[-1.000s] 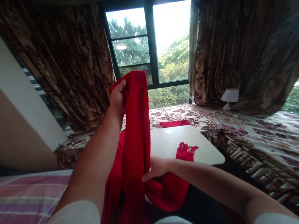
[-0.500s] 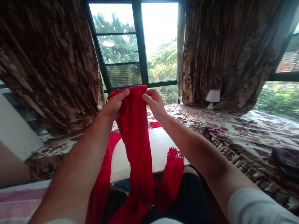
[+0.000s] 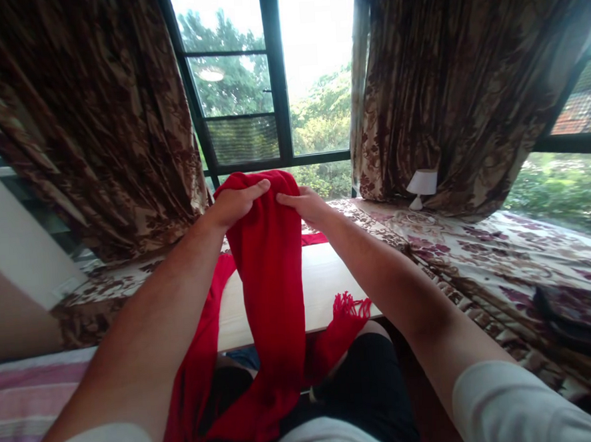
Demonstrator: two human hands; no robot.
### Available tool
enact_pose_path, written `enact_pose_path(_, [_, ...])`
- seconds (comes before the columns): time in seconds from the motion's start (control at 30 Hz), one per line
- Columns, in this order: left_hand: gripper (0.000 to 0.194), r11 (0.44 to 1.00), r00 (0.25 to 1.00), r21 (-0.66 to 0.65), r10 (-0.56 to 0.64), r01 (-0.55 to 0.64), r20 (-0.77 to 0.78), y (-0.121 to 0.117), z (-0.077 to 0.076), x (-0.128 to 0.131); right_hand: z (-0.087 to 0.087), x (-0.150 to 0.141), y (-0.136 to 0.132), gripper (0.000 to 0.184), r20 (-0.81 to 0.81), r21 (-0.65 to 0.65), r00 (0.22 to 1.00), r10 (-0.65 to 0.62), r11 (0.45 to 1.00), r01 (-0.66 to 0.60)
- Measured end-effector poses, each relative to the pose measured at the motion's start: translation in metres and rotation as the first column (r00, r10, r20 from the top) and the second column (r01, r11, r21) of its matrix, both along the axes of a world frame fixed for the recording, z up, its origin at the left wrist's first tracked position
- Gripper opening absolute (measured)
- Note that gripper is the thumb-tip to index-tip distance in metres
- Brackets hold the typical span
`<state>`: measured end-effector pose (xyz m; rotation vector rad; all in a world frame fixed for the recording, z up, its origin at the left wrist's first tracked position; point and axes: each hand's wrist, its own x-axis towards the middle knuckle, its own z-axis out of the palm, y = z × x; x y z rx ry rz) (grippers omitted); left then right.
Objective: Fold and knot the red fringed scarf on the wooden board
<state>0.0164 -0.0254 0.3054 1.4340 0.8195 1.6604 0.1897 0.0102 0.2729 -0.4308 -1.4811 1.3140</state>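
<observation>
A long red scarf (image 3: 274, 282) is held up in front of me by both hands, its folded top edge level with the window's lower frame. My left hand (image 3: 239, 201) grips the top left part, thumb lying across the cloth. At the top right, my right hand (image 3: 304, 204) pinches the fabric, with the other fingers behind it. The scarf hangs down to my lap. A fringed end rests at the near right edge of the pale board (image 3: 324, 286), and another stretch of red cloth runs down on the left.
Past the board lies a ledge covered in floral cloth (image 3: 457, 238), with a small white lamp (image 3: 422, 183) on it. Patterned curtains (image 3: 84, 127) flank the window. A dark item (image 3: 576, 317) lies at right, and a striped cloth (image 3: 36, 397) at left.
My right hand has shifted inward over the scarf, thumb now further onto the cloth. The top edge looks more rounded, and the fringed end has moved slightly right.
</observation>
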Motion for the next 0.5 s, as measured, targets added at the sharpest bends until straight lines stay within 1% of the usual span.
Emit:
enact_pose_path(0.07, [0.025, 1.0, 1.0, 0.029, 0.009, -0.009, 0.02, 0.005, 0.004, 0.0, 0.009, 0.001, 0.008, 0.031, 0.006, 0.09, 0.995, -0.101, 0.991, 0.1])
enact_pose_path(0.1, [0.022, 0.999, 0.999, 0.041, 0.001, -0.002, 0.039, 0.008, 0.006, 0.001, 0.015, 0.001, 0.012, 0.03, -0.009, 0.148, 0.988, -0.157, 0.976, 0.157])
enact_pose_path(0.17, [0.019, 0.997, 0.993, 0.061, -0.049, 0.043, 0.103, 0.013, 0.01, 0.0, 0.028, 0.001, 0.022, 0.029, -0.031, 0.261, 0.965, -0.259, 0.93, 0.258])
enact_pose_path(0.27, [0.019, 0.99, 0.978, 0.034, -0.137, 0.133, 0.157, 0.02, 0.01, -0.002, 0.039, 0.001, 0.034, 0.03, 0.03, 0.38, 0.936, -0.351, 0.87, 0.314])
enact_pose_path(0.33, [0.02, 0.989, 0.977, -0.015, -0.144, 0.148, 0.159, 0.023, 0.006, -0.003, 0.04, 0.002, 0.04, 0.032, 0.063, 0.418, 0.922, -0.381, 0.849, 0.323])
enact_pose_path(0.4, [0.022, 0.991, 0.98, -0.041, -0.115, 0.124, 0.163, 0.025, 0.001, -0.004, 0.038, 0.004, 0.045, 0.035, 0.062, 0.428, 0.918, -0.393, 0.841, 0.331])
enact_pose_path(0.5, [0.026, 0.995, 0.983, -0.015, -0.094, 0.097, 0.156, 0.026, -0.006, -0.001, 0.036, 0.007, 0.052, 0.039, 0.012, 0.429, 0.913, -0.407, 0.827, 0.363])
